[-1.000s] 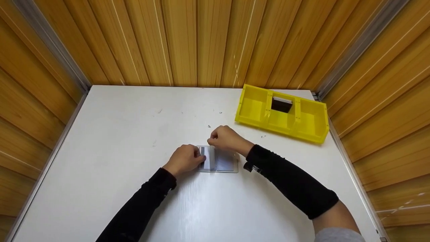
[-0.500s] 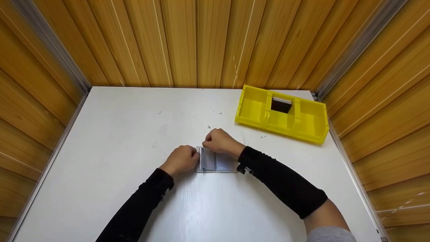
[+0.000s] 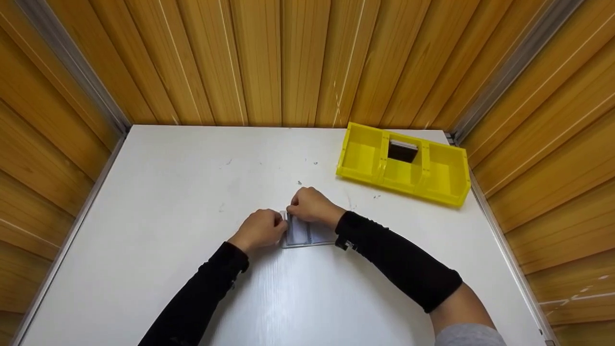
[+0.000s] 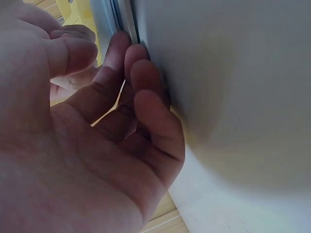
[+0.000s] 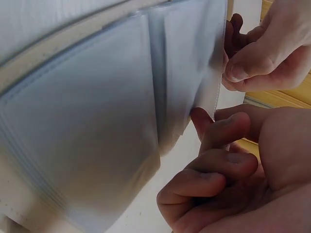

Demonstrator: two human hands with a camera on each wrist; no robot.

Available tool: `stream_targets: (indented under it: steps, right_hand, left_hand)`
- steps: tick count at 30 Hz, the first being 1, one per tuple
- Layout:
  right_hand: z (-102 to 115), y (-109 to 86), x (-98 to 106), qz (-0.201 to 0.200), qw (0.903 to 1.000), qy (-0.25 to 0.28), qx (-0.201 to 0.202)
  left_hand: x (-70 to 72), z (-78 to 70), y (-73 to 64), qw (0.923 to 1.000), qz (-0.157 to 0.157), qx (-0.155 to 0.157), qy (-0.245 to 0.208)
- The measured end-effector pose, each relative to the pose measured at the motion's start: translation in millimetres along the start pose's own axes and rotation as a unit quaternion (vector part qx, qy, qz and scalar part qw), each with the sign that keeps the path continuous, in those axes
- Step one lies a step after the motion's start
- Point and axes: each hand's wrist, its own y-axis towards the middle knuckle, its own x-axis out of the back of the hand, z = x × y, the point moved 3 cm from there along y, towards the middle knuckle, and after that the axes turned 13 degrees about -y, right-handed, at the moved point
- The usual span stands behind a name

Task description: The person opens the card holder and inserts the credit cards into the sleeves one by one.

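An opened card holder (image 3: pixel 299 231) with translucent plastic sleeves lies flat on the white table, in front of the person. My left hand (image 3: pixel 259 228) is at its left edge, thumb and fingertips pinching the border; the left wrist view shows the fingers (image 4: pixel 119 46) right against that edge. Over the far edge, my right hand (image 3: pixel 312 206) pinches the top of the left sleeve between thumb and index finger. Close up in the right wrist view, two pale sleeve panels (image 5: pixel 82 111) flank a narrow central fold, and the remaining right fingers (image 5: pixel 226 165) are curled.
Toward the back right stands a yellow three-compartment bin (image 3: pixel 358 150). Its middle compartment holds a dark, flat-sided stack (image 3: pixel 402 152) with a light top. Wood-patterned walls (image 3: pixel 269 62) enclose the table (image 3: pixel 158 202) at the back and both sides.
My right hand has moved left along the card holder's far edge, taking a translucent flap leftward from the middle. My left thumb has drawn back from the sleeve to the left edge.
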Motion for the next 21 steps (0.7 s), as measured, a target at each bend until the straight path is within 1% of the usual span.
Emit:
stream_targets:
  steps: [4, 8, 14, 21]
  right_hand:
    - [-0.3, -0.8, -0.3, 0.006, 0.9998, -0.009, 0.017]
    - [-0.1, -1.5, 0.1, 0.004, 0.9988, -0.02, 0.044]
    - [0.7, -4.2, 0.8, 0.001, 0.9973, -0.03, 0.068]
    - [1.1, -9.3, 2.8, 0.005, 0.9968, -0.027, 0.075]
  left_hand:
    - [-0.7, -0.2, 0.4, 0.9999, 0.004, -0.012, 0.006]
    - [-1.2, -0.4, 0.4, 0.9997, 0.005, -0.02, 0.01]
    - [-1.5, 0.0, 0.9, 0.9996, 0.008, -0.023, 0.016]
    - [-1.6, -0.6, 1.9, 0.9997, 0.004, -0.016, 0.018]
